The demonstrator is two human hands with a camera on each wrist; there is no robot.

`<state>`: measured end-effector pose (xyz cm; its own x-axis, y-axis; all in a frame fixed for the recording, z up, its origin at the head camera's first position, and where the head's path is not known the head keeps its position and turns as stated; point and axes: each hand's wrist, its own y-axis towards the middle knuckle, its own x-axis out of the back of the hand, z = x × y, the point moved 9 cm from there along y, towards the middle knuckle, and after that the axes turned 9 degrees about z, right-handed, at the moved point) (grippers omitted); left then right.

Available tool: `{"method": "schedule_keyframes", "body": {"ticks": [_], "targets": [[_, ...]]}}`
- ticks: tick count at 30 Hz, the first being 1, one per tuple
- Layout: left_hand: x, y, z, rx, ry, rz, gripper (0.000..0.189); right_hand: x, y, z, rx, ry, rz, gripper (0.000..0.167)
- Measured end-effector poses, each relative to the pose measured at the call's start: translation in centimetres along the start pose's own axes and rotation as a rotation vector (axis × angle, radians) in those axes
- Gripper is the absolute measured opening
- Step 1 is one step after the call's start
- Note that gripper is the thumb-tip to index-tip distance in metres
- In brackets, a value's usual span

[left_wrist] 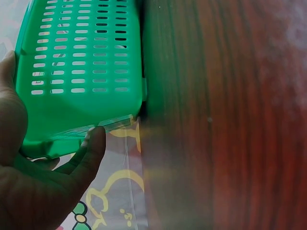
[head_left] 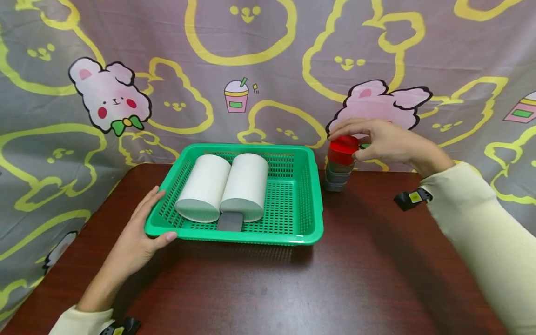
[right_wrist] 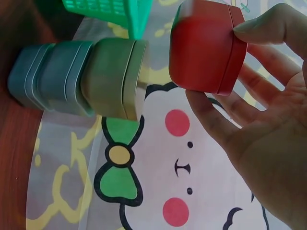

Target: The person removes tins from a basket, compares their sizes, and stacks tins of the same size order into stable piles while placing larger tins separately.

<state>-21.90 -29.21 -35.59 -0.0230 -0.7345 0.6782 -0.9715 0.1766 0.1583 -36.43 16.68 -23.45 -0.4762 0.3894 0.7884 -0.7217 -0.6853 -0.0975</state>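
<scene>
My left hand (head_left: 140, 228) grips the near left corner of a green plastic basket (head_left: 307, 235), its thumb along the front rim and its fingers at the left side. Two white paper rolls (head_left: 244, 181) lie side by side in the basket, with a dark grey flat piece (head_left: 230, 222) in front of them. My right hand (head_left: 389, 142) holds a small red cup (right_wrist: 206, 48) between thumb and fingers. Below it stands a stack of similar cups, an olive one (right_wrist: 108, 76) on top and blue-grey ones (right_wrist: 64, 76) beneath. In the right wrist view, a gap separates the red cup from the stack.
The dark reddish-brown table (head_left: 268, 288) carries the basket and the cups. A cloth (head_left: 284, 79) printed with cartoon bears and rabbits hangs right behind them. The cup stack is close to the basket's right side, near the table's back edge.
</scene>
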Motion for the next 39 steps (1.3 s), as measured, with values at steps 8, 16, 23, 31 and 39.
{"method": "schedule_keyframes", "body": {"ticks": [8,16,23,31,39], "targets": [[0.0,0.0,0.1,0.014,-0.004,0.003,0.102,0.3,0.2,-1.3,-0.028,0.049,0.024,0.057],[-0.1,0.0,0.2,0.009,-0.005,0.001,0.104,0.6,0.3,-2.5,-0.073,0.092,0.043,0.059],[-0.1,-0.2,0.3,0.015,-0.009,-0.003,0.104,0.6,0.6,-3.0,-0.08,0.097,0.056,0.059],[0.0,-0.2,0.4,0.019,-0.006,-0.002,0.104,0.5,1.1,-3.1,-0.072,0.077,0.078,0.058],[0.1,0.0,0.3,0.009,-0.015,-0.004,0.103,0.5,1.3,-3.5,-0.074,0.065,0.085,0.057]]}}
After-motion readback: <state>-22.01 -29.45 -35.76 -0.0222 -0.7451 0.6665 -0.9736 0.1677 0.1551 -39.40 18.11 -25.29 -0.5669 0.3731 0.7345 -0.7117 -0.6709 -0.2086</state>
